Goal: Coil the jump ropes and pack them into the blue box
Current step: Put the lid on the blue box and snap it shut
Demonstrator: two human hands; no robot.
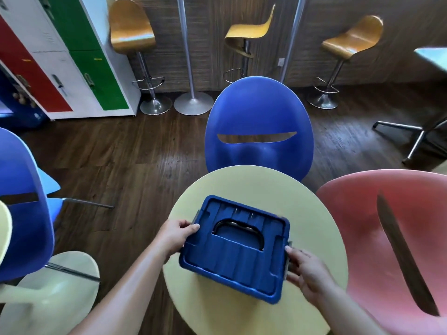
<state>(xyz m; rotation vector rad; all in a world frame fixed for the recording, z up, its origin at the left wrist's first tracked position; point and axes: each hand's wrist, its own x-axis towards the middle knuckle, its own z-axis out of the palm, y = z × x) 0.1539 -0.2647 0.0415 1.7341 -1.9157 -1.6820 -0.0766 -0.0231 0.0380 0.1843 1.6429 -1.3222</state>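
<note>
The shut blue box sits on the round yellow desk, and the left hand and right hand each curl a grip round one end, likely to open it for jump ropes, which do not show

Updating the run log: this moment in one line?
left hand: grips left end of blue box | right hand: grips its right end | lid: on | box: over yellow table | ropes: not visible
</note>
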